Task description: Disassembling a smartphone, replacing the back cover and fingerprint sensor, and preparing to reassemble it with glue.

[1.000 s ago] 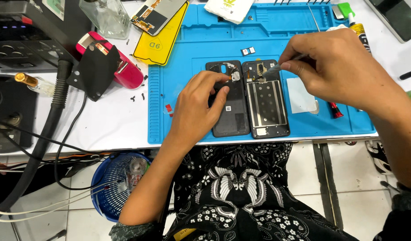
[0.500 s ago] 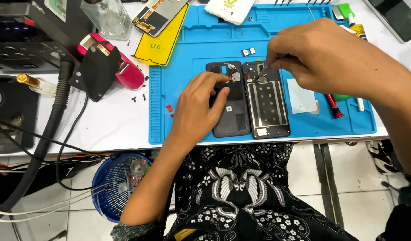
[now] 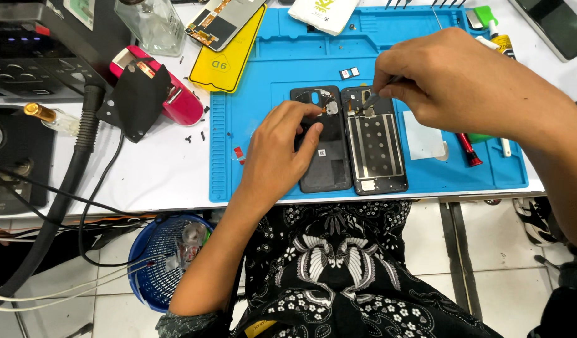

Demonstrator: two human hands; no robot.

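Head view: left hand (image 3: 278, 156) spread on one back cover (image 3: 324, 164), right grip (image 3: 451, 81) pinching one tool (image 3: 377, 89) over one phone (image 3: 374, 143)

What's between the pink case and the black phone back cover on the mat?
Head view: between pink case and black back cover lie loose black screws, blue mat edge, a small red piece.

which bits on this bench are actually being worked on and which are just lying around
In use:
- left hand resting on the black phone back cover
- right hand with a thin metal tool pinched in its fingers
- opened black phone body
- blue rubber work mat

Lying about:
- yellow screen protector sheet
- red-handled screwdriver
- pink oval case
- clear glass bottle
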